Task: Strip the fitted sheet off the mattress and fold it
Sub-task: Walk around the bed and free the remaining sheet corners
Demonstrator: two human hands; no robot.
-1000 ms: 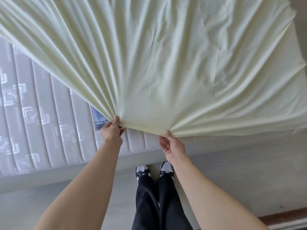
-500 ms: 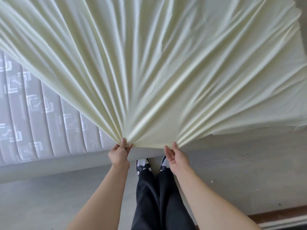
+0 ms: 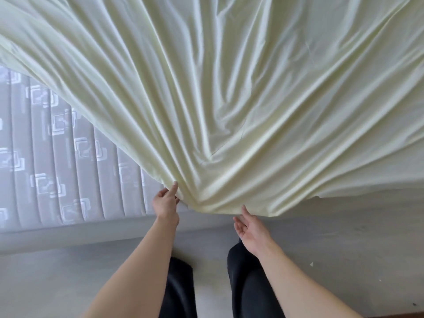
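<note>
- Left fingers [image 3: 172, 188]: thumb and fingers pinched together on the near edge of the sheet [image 3: 229, 99]; the thumb tip lies on top of the cloth, the other fingers are hidden beneath it.
- Right fingers [image 3: 245, 211]: spread apart, palm turned up; the tips touch the underside of the sheet's edge, and nothing is clamped.
- Hands, count two: left hand [image 3: 165, 203] and right hand [image 3: 249, 228], near each other, the left a little higher in the view; both forearms bare.
- Sheet, count one: pale cream, lifted off the mattress [image 3: 57, 157] at the near edge and fanned out from the hands up and away across most of the view. Its folds gather to a point between the two hands; from there the long pleats run outward to upper left, top and right. The gathered tip points toward the person, and the cloth broadens away from it.
- Mattress, count one: grey quilted, with ribs running away from the person and a white square-outline pattern; bare on the left, hidden under the sheet elsewhere. Its near side runs left to right.
- Legs [image 3: 250, 283], count two: in black trousers, below the hands.
- Floor [image 3: 355, 249]: grey, between person and mattress.
</note>
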